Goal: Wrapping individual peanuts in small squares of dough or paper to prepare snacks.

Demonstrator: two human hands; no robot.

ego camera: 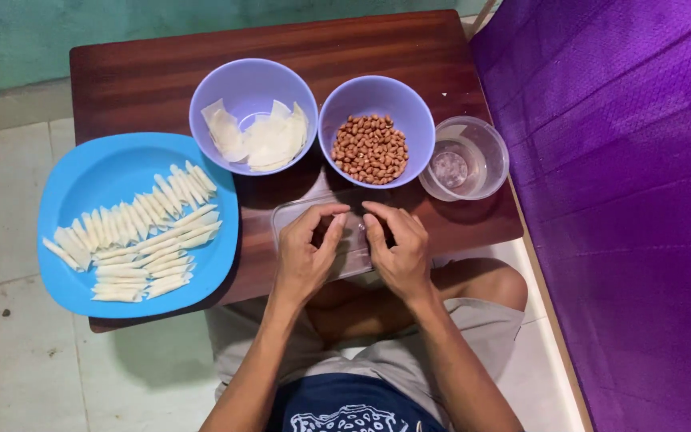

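Observation:
My left hand [307, 250] and my right hand [397, 246] meet over a clear plastic board [289, 213] at the front edge of a low dark wooden table [145, 80]. Their fingertips pinch together around something small between them; it is hidden by the fingers. Just beyond the hands stands a lilac bowl of peanuts [371, 148]. To its left a second lilac bowl [251, 112] holds thin white pastry sheets. A blue square plate [81, 184] at the left carries several rolled white pastry sticks [141, 244] in rows.
A clear plastic cup [465, 158] with a little water stands at the table's right edge. A purple cloth surface [633, 200] runs along the right. Pale floor tiles [9, 240] lie left of the table. My knees sit under the table's front edge.

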